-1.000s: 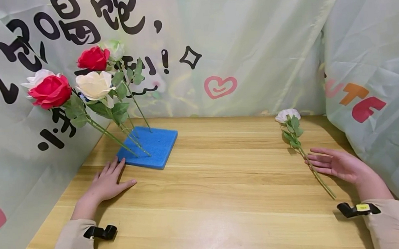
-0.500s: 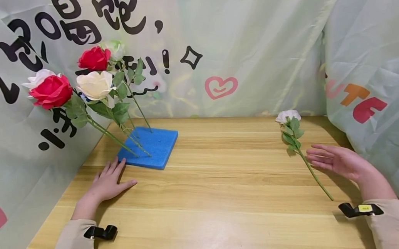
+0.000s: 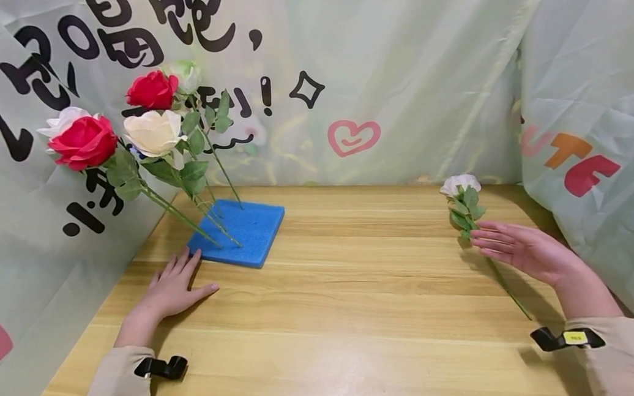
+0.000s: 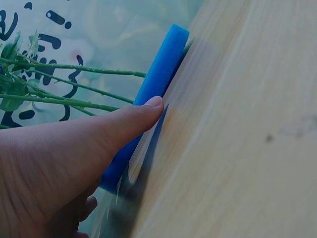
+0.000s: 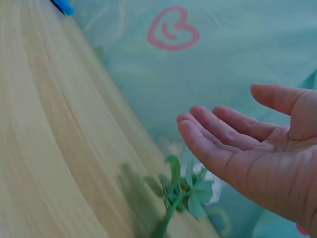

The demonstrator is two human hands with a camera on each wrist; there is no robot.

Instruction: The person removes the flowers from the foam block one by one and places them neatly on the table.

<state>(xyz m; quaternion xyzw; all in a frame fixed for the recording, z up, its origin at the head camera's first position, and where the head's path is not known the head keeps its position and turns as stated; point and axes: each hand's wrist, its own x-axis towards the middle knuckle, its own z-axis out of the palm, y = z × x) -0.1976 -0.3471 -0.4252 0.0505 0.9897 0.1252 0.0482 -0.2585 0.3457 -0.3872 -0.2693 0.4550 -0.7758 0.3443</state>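
Left hand (image 3: 175, 289): flat on the wooden table (image 3: 358, 318), fingers straight, tips touching the blue foam block (image 3: 239, 231); holds nothing. Foam: square, spongy slab; five artificial roses (image 3: 124, 128) stand in it on thin, leaning green stems. Risk: a nudge could slide the light foam and tip them.

Right hand (image 3: 522, 251): fingers spread wide, hovering over the white rose (image 3: 459, 185) lying at the table's right. Risk: a careless grab could bend its wiry stem.

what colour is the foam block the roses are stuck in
The foam block is bright blue, clearest in the head view.
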